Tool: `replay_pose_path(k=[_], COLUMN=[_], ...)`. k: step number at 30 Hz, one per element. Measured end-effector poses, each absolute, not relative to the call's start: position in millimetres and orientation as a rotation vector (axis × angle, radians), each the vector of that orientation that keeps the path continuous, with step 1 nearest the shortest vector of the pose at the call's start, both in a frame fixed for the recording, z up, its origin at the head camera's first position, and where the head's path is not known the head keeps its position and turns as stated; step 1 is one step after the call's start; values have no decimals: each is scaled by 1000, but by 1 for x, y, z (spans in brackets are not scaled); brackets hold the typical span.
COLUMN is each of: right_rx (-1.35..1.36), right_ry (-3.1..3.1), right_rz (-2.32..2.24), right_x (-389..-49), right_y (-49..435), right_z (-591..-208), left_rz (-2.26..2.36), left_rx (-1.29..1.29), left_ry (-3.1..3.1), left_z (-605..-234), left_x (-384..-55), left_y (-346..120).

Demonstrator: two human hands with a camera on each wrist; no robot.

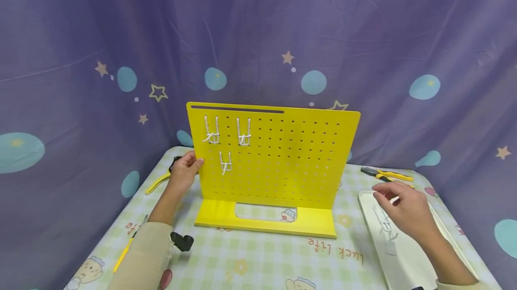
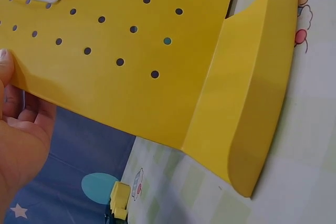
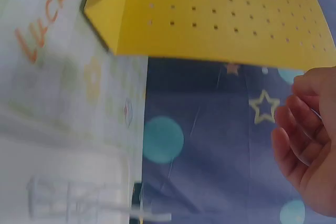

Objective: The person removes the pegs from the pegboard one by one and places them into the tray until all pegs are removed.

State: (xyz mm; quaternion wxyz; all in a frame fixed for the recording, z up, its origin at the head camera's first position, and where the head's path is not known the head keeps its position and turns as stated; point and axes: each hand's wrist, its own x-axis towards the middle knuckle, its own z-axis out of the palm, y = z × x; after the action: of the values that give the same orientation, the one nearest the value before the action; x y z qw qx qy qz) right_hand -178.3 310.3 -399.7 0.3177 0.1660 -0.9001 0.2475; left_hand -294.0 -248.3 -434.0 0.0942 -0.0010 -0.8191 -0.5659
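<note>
Head view first: where does the board (image 1: pixel 274 164) stand?

Upright on the surface (image 1: pixel 258 261), a little towards the far edge, its foot resting flat. Three white hooks (image 1: pixel 244 136) hang on its left half.

And the hands?

The left hand (image 1: pixel 186 172) pinches the board's left edge about halfway up, thumb in front and the rest behind, the grip closed to the thickness of the sheet. The right hand (image 1: pixel 405 207) hovers over the tray (image 1: pixel 412 265) along the surface's right edge, its grip loosely curled, with nothing to be seen in it.

How will the board handle?

Stiff and smooth, I'd judge, and fairly light for its width. A push near the top could tip or slide it, so the side edge is a fair place to hold; lower, by the foot, should be steadier.

What about the loose hooks (image 1: pixel 387 227) in the tray?

Too blurred to count. They look like light, stiff wire, apt to tangle. I'd lift one by its crossed wires, keeping the ends free.
</note>
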Motion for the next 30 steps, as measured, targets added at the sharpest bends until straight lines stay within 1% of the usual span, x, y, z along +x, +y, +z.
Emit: replay_pose_path(k=[11, 23, 30], right_rx=[502, 595, 652], right_ry=[-2374, -2329, -2285], right_rz=[673, 870, 872], right_x=[-205, -235, -250], right_y=[255, 188, 153], right_z=[-393, -384, -370], left_rz=[-1697, -1715, -1705], left_rx=[17, 13, 5], left_ry=[-2419, -2403, -2401], left_z=[-436, -432, -434], left_x=[-294, -290, -291], left_y=[-249, -247, -246])
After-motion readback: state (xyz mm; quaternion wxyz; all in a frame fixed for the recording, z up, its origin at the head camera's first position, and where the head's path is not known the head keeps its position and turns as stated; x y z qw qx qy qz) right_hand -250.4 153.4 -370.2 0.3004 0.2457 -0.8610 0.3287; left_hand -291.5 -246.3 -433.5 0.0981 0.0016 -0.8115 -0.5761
